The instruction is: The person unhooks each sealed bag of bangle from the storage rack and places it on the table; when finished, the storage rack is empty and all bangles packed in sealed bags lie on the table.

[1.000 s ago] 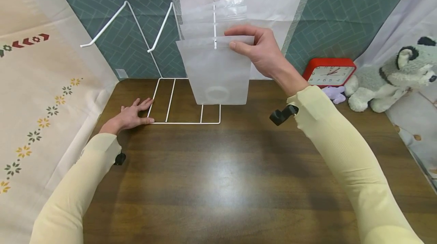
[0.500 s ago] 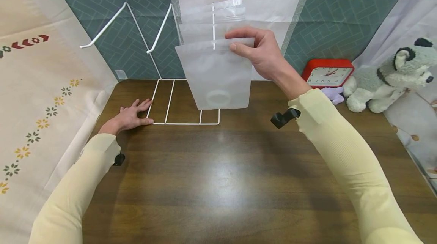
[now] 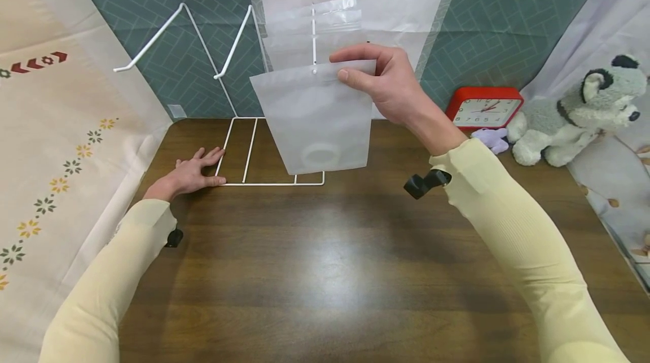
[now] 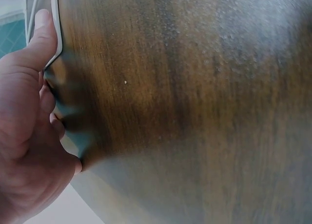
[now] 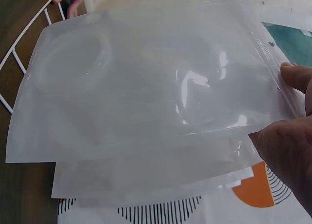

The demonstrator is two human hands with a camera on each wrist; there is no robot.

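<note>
My right hand (image 3: 391, 78) pinches the top right edge of a frosted plastic zip bag (image 3: 310, 114) between thumb and fingers. A pale ring shape (image 3: 321, 154) shows through near the bag's bottom. The bag's top edge is at the tip of a white wire prong (image 3: 313, 41); whether the tip still passes through its hole I cannot tell. More frosted bags (image 3: 289, 47) hang on that prong behind it. Fingers spread, my left hand (image 3: 190, 174) rests on the left end of the white wire rack's base (image 3: 274, 184). In the left wrist view the thumb (image 4: 43, 36) lies along the wire.
Two bare rack prongs (image 3: 152, 41) jut out at the left. A red clock (image 3: 484, 108), a small purple toy (image 3: 491, 139) and a grey-and-white plush dog (image 3: 584, 109) stand at the back right of the brown table (image 3: 325, 272). A patterned cloth (image 3: 51, 154) hangs on the left.
My right hand has drawn the front bag towards me along the prong; its bottom edge now sits lower, tilted, and less of the prong tip shows before it. The left hand stays on the rack.
</note>
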